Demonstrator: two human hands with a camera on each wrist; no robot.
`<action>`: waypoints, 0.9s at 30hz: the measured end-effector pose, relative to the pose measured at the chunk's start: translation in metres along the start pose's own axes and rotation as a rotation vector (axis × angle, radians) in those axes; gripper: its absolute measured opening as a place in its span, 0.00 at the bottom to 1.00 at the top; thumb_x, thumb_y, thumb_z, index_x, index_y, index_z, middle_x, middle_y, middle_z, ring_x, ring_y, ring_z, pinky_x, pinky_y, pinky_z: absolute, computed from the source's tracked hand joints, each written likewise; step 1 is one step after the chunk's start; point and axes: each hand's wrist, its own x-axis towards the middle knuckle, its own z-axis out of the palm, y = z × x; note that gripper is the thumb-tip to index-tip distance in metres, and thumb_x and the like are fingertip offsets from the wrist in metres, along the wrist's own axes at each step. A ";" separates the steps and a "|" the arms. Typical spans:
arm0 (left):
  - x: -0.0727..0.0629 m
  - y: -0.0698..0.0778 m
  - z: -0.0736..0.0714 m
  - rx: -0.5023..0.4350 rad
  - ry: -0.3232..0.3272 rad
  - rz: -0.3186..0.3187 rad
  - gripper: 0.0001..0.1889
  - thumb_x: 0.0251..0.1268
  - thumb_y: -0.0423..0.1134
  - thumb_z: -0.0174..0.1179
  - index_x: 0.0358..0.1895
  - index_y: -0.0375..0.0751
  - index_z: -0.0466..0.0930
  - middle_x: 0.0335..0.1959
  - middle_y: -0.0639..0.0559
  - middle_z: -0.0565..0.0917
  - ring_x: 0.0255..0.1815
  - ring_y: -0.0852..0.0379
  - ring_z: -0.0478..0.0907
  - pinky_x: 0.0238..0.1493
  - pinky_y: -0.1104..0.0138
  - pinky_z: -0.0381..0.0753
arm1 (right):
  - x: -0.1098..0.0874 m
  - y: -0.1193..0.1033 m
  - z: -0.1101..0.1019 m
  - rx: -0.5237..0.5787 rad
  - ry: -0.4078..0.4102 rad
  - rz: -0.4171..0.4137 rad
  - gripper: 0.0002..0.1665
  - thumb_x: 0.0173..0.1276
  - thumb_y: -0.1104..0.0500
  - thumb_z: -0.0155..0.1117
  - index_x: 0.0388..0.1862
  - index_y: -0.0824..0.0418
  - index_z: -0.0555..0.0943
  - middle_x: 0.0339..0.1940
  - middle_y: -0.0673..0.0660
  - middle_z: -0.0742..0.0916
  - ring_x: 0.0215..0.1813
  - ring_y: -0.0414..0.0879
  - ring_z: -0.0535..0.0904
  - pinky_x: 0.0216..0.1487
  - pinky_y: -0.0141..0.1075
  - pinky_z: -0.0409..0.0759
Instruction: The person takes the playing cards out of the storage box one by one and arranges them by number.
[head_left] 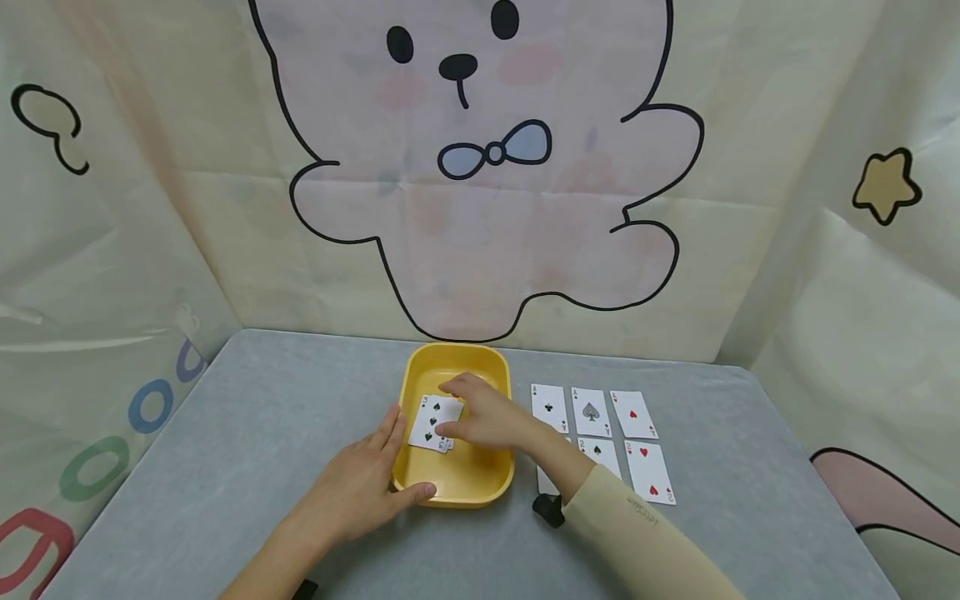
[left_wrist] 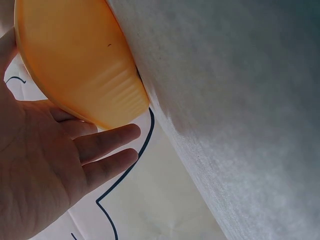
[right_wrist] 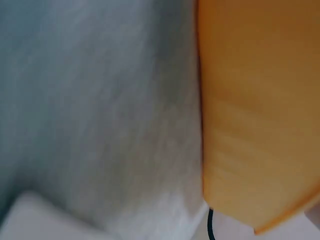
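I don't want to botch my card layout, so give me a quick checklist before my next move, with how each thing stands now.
1. Tray steadied: ok; the left hand is against its left side.
2. Top card in the tray face up: ok; it shows spades.
3. Tray cards squared up: not ok; another card's edge peeks out underneath.
4. Right hand gripping a card: cannot tell; it overlaps the top card, but the hold is unclear.
5. Three aces face up: ok; they lie side by side, right of the tray.
6. Lower row in full view: not ok; the right arm hides part of it.
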 end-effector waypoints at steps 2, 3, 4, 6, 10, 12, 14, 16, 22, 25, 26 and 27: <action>0.000 0.000 0.000 -0.001 -0.001 0.002 0.58 0.65 0.71 0.63 0.83 0.31 0.54 0.85 0.40 0.52 0.75 0.36 0.70 0.70 0.44 0.72 | 0.006 0.000 0.004 0.009 -0.019 0.015 0.43 0.69 0.46 0.75 0.76 0.64 0.73 0.70 0.60 0.79 0.69 0.53 0.75 0.73 0.49 0.72; 0.000 0.000 0.000 -0.002 0.001 0.005 0.58 0.65 0.71 0.63 0.83 0.31 0.54 0.85 0.40 0.52 0.75 0.36 0.69 0.70 0.44 0.72 | 0.008 0.000 0.006 0.010 -0.028 0.021 0.44 0.68 0.45 0.75 0.76 0.64 0.73 0.70 0.60 0.79 0.69 0.53 0.75 0.73 0.49 0.72; 0.000 0.000 -0.001 -0.003 0.003 0.008 0.57 0.65 0.71 0.63 0.83 0.31 0.53 0.85 0.40 0.52 0.75 0.36 0.69 0.70 0.44 0.72 | 0.011 0.001 0.009 0.005 -0.037 0.025 0.45 0.68 0.45 0.76 0.76 0.65 0.73 0.70 0.61 0.79 0.69 0.53 0.75 0.73 0.48 0.72; 0.001 0.000 -0.001 -0.003 0.007 0.015 0.57 0.66 0.71 0.63 0.83 0.31 0.54 0.85 0.40 0.52 0.75 0.36 0.69 0.70 0.44 0.72 | 0.016 0.001 0.013 -0.011 -0.051 0.040 0.47 0.66 0.43 0.77 0.76 0.64 0.73 0.71 0.60 0.78 0.71 0.53 0.72 0.75 0.48 0.70; 0.001 0.000 -0.001 0.000 -0.005 0.012 0.57 0.66 0.71 0.63 0.83 0.31 0.53 0.85 0.40 0.52 0.76 0.36 0.69 0.70 0.44 0.72 | 0.024 0.003 0.022 -0.082 -0.062 0.052 0.51 0.61 0.41 0.80 0.76 0.63 0.73 0.71 0.60 0.77 0.70 0.52 0.70 0.72 0.45 0.70; 0.002 0.000 -0.002 0.003 -0.017 0.003 0.57 0.66 0.72 0.62 0.83 0.31 0.53 0.85 0.40 0.51 0.76 0.36 0.69 0.70 0.44 0.72 | 0.027 0.004 0.026 -0.117 -0.060 0.050 0.53 0.59 0.40 0.82 0.76 0.63 0.73 0.70 0.59 0.78 0.67 0.51 0.70 0.68 0.43 0.71; 0.002 0.000 -0.001 0.000 -0.024 -0.002 0.58 0.66 0.72 0.62 0.83 0.32 0.53 0.86 0.40 0.51 0.75 0.36 0.69 0.70 0.43 0.72 | 0.028 0.004 0.028 -0.148 -0.053 0.053 0.54 0.56 0.40 0.84 0.76 0.62 0.74 0.68 0.58 0.78 0.63 0.50 0.69 0.64 0.41 0.71; 0.002 0.001 -0.001 -0.003 -0.024 -0.001 0.58 0.66 0.72 0.62 0.83 0.32 0.53 0.86 0.40 0.51 0.75 0.36 0.69 0.70 0.43 0.72 | 0.029 0.005 0.029 -0.171 -0.047 0.061 0.55 0.54 0.39 0.86 0.75 0.62 0.75 0.67 0.57 0.78 0.61 0.49 0.69 0.62 0.41 0.70; 0.002 -0.001 0.001 -0.006 0.006 0.017 0.57 0.66 0.70 0.64 0.83 0.31 0.54 0.85 0.39 0.53 0.74 0.35 0.70 0.69 0.44 0.74 | 0.031 0.006 0.032 -0.214 -0.049 0.095 0.57 0.50 0.40 0.88 0.75 0.59 0.75 0.66 0.56 0.78 0.61 0.49 0.69 0.63 0.41 0.70; 0.001 -0.001 0.001 -0.012 0.009 0.019 0.57 0.66 0.70 0.64 0.82 0.30 0.54 0.85 0.38 0.53 0.74 0.35 0.70 0.69 0.44 0.74 | 0.031 0.006 0.034 -0.221 -0.052 0.101 0.56 0.49 0.41 0.88 0.75 0.59 0.76 0.67 0.57 0.78 0.62 0.50 0.69 0.63 0.42 0.70; 0.002 -0.002 0.001 -0.014 0.009 0.019 0.57 0.66 0.69 0.64 0.83 0.31 0.53 0.85 0.38 0.53 0.74 0.35 0.70 0.69 0.44 0.74 | 0.031 0.005 0.034 -0.220 -0.053 0.103 0.56 0.49 0.42 0.88 0.75 0.59 0.76 0.67 0.57 0.78 0.62 0.50 0.69 0.64 0.42 0.70; 0.001 -0.002 0.001 -0.016 0.009 0.017 0.57 0.66 0.69 0.64 0.83 0.31 0.53 0.85 0.38 0.53 0.74 0.35 0.70 0.69 0.43 0.74 | 0.031 0.005 0.035 -0.222 -0.052 0.104 0.56 0.50 0.42 0.88 0.75 0.58 0.76 0.67 0.57 0.78 0.62 0.50 0.69 0.64 0.42 0.70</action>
